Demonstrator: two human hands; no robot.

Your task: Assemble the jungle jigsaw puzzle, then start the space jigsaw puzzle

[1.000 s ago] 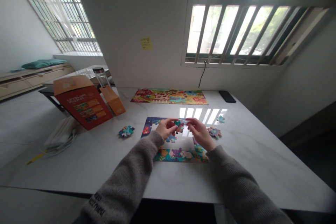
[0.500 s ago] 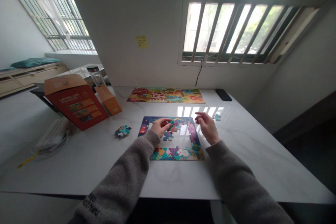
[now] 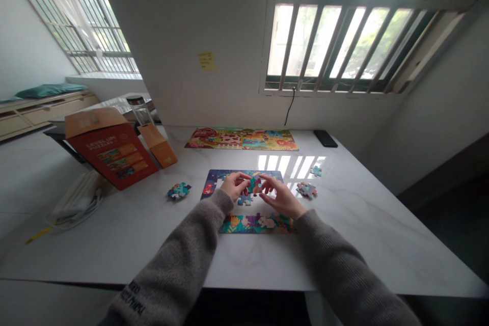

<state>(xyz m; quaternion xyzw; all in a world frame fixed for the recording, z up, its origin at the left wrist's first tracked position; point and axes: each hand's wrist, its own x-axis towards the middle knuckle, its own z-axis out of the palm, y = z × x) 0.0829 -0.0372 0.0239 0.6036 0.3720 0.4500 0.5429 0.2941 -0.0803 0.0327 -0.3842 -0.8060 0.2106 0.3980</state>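
Observation:
A partly assembled jigsaw puzzle (image 3: 248,223) lies on the white table, its frame of coloured pieces around an unfilled middle. Over it, my left hand (image 3: 234,186) pinches a green and brown puzzle piece (image 3: 253,184) between thumb and fingers. From the other side, my right hand (image 3: 281,197) has its thumb and fingers closed at the same piece's right edge. Whether this is one piece or a few joined ones, I cannot tell. Just below my fingers sits a small blue joined section (image 3: 245,199). My right hand and wrist cover much of the puzzle's right side.
Loose pieces form a pile (image 3: 179,191) on the left and another pile (image 3: 307,190) on the right, near a single teal piece (image 3: 316,170). Behind lie a long finished puzzle (image 3: 241,138) and a phone (image 3: 325,138). A red box (image 3: 114,150) stands at left by a white cable (image 3: 82,209).
My right hand has moved left and inward from the puzzle's right edge to the piece at my left hand. The right pile, hidden before, now shows. My left hand has stayed nearly still.

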